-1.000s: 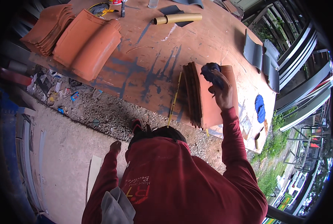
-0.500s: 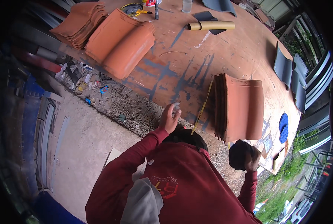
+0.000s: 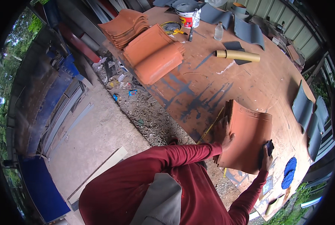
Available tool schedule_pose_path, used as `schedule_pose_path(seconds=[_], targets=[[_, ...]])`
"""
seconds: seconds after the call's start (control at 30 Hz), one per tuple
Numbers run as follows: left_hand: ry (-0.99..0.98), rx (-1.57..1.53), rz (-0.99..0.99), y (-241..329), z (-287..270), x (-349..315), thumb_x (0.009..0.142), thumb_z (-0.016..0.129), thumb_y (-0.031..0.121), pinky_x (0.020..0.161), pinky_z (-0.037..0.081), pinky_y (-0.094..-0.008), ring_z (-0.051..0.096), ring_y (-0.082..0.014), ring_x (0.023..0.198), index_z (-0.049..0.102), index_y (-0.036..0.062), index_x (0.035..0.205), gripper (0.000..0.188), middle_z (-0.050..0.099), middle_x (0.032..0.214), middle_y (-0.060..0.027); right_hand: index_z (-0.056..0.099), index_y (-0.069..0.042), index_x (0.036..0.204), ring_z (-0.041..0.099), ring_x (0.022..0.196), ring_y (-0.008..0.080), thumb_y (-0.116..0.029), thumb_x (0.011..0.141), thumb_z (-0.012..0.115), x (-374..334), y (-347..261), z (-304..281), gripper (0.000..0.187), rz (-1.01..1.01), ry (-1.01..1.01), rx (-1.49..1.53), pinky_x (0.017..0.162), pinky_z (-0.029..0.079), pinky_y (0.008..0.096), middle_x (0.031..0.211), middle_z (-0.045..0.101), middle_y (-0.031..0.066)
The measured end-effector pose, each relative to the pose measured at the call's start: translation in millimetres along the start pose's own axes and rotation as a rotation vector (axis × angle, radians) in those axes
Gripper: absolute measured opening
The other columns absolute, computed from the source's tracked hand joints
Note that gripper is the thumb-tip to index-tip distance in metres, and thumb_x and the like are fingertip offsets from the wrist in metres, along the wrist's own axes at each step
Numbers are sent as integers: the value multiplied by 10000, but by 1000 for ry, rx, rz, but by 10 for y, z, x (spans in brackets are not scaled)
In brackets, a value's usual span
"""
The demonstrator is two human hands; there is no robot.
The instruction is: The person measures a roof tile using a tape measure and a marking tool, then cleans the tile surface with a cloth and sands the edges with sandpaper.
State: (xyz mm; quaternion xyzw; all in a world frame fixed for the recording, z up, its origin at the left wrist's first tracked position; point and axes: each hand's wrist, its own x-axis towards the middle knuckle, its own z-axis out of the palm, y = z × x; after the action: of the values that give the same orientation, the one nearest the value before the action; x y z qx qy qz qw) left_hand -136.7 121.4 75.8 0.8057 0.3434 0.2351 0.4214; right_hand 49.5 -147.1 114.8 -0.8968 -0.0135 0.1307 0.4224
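A stack of terracotta roof tiles [image 3: 250, 131] lies near the table's front edge, curved faces up. My left hand [image 3: 223, 133] rests against the stack's left edge, fingers stretched out and thumb toward the top tile. At the right edge of the top tile, my right hand [image 3: 265, 159] is closed on a bunched dark cloth [image 3: 268, 148] and presses it to the tile. Part of the cloth is hidden behind my fingers. A yellow measuring tape [image 3: 211, 126] runs along the table just left of the stack.
More terracotta tiles [image 3: 156, 60] are stacked at the far left. A paint bucket [image 3: 189, 17], a glass bottle [image 3: 218, 32] and a cardboard tube [image 3: 246, 56] stand or lie behind. Grey tiles [image 3: 302, 103] and a blue cloth [image 3: 289, 172] are at the right.
My left hand has moved from the table's front edge to the tile stack. My right hand has brought the cloth up against the tile's right edge. The view has shifted.
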Motion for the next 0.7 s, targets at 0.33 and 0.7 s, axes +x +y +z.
schedule_pose_path(seconds=[0.33,0.7], targets=[[150,-273,180,143,24,32,808,761,132,1135,369,-496,434,-423,1359,294,27,1597,922,404,1537,-209,697,64,1222,655,983,196,-393,862,852,-564,-494,-364,601,-179,85,365,958,494,343,1130,724,87],[-93,-1074,504,1018,-1220,669,1078,575,257,1073,490,-418,563,-272,1304,271,-27,1515,604,486,1462,-204,570,8,1334,667,1118,325,-421,929,764,-1028,-794,-283,621,-1034,849,287,923,551,477,1295,634,205]])
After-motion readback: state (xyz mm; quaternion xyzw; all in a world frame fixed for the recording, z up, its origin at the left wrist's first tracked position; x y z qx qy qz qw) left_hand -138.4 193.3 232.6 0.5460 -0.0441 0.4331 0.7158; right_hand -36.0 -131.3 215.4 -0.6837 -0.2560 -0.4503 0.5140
